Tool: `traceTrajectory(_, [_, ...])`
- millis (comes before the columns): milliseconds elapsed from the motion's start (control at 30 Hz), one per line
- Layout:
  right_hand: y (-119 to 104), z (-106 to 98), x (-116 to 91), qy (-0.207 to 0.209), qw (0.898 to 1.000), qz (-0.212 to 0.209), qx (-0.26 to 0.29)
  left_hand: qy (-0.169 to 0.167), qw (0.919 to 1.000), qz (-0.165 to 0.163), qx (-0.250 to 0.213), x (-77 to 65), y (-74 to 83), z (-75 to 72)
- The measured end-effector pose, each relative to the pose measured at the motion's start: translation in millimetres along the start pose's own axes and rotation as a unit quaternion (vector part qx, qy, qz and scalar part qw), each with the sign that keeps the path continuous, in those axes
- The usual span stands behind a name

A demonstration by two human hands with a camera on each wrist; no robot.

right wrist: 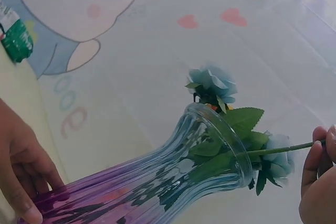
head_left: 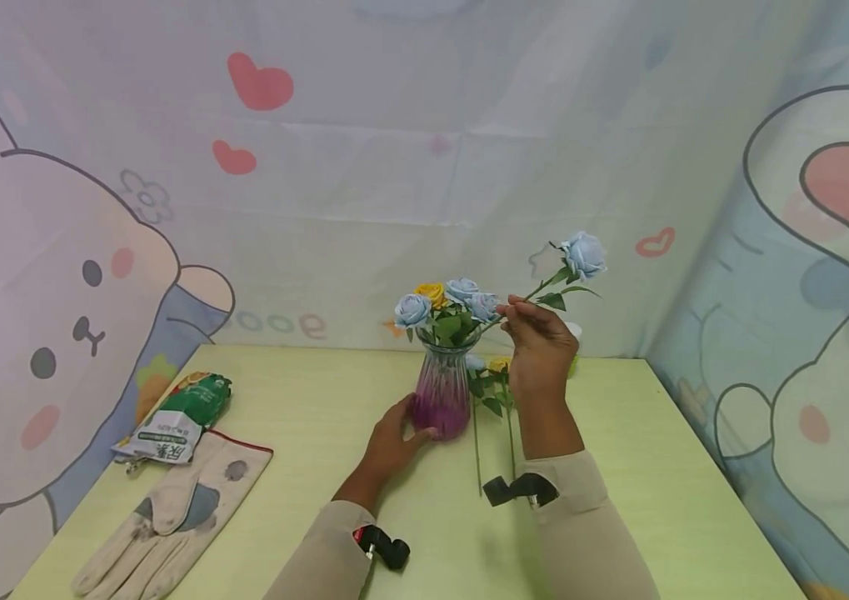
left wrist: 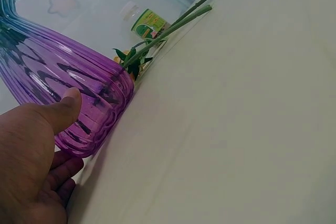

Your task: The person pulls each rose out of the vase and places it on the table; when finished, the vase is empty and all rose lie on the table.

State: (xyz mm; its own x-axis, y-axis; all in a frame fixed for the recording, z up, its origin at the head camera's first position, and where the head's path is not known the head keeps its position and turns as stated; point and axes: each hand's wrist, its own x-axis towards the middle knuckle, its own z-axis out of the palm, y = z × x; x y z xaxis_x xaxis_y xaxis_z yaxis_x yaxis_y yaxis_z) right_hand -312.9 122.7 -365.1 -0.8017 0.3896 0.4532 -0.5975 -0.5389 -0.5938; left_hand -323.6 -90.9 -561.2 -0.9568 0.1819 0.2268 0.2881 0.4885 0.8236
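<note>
A glass vase (head_left: 442,392), purple at the base and clear bluish at the mouth, stands on the table. My left hand (head_left: 390,442) holds it low down, thumb on the near side and fingers round the back. In the vase are several blue roses (head_left: 412,311) and a yellow rose (head_left: 431,293) with green leaves. My right hand (head_left: 541,358) pinches the stem (right wrist: 286,149) of another blue rose (head_left: 584,255), which leans up to the right. In the right wrist view this stem runs down into the vase mouth.
Right of the vase, more roses (head_left: 499,364) lie with stems toward me. Behind them is a bottle with a green-yellow label (left wrist: 149,23). A green and white packet (head_left: 180,421) and a pale glove (head_left: 184,508) lie at the left. A printed cloth (head_left: 364,183) hangs behind the table.
</note>
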Motion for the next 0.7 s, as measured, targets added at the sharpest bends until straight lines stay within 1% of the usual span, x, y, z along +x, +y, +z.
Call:
traceTrajectory(167, [-4, -7, 2, 0.057, 0.997, 0.042, 0.035, 0.001, 1.0, 0.004, 0.004, 0.2, -1.0, 0.1])
traceTrajectory(333, [-3, -17, 8, 0.111, 0.987, 0.086, 0.083, 0.002, 0.9999, 0.012, 0.008, -0.3, -0.9, -0.1])
traceTrajectory(500, [-6, -25, 14, 0.151, 0.971, 0.117, 0.146, 0.0, 0.9999, 0.008, 0.008, -0.7, -1.3, 0.4])
traceTrajectory(567, [-8, -28, 16, 0.161, 0.962, 0.128, 0.181, 0.0, 1.0, 0.007, 0.006, -0.8, -1.6, 0.5])
traceTrajectory(700, [-13, -38, 19, 0.168, 0.946, 0.148, 0.235, 0.003, 0.9999, 0.01, 0.003, -0.8, -2.5, 1.0])
